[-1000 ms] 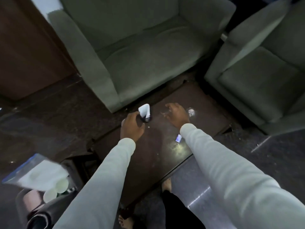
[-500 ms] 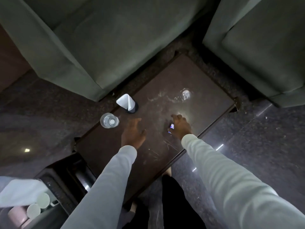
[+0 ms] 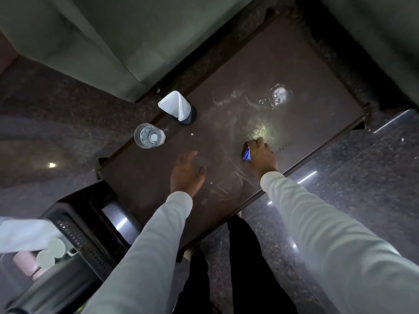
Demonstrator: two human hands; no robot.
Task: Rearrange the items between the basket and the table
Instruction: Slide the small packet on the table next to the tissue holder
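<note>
Far left, near corner: basket (image 3: 86,234), dark perforated wall, on the floor beside the surface (image 3: 294,71). It holds a white pack, pale round lids and a pinkish bottle; details too dim to tell.

Clear glass (image 3: 149,135) stands upright at the surface's left edge, partly over the rim by the look of it. We judge it rigid, slick, breakable; take it round the wall, not the lip.

Just right and far of it, a dark holder with a white napkin (image 3: 175,105) folded in it. Likely light and top-heavy; grip the base.

Our left hand (image 3: 186,173) lies flat on the surface, fingers relaxed, holding nothing.

Our right hand (image 3: 263,157) has fingers curled on a small blue-and-white packet (image 3: 247,153) lying on the surface near the near edge. We judge it light and thin, probably crushable, so a pinch at the edges suits.
</note>
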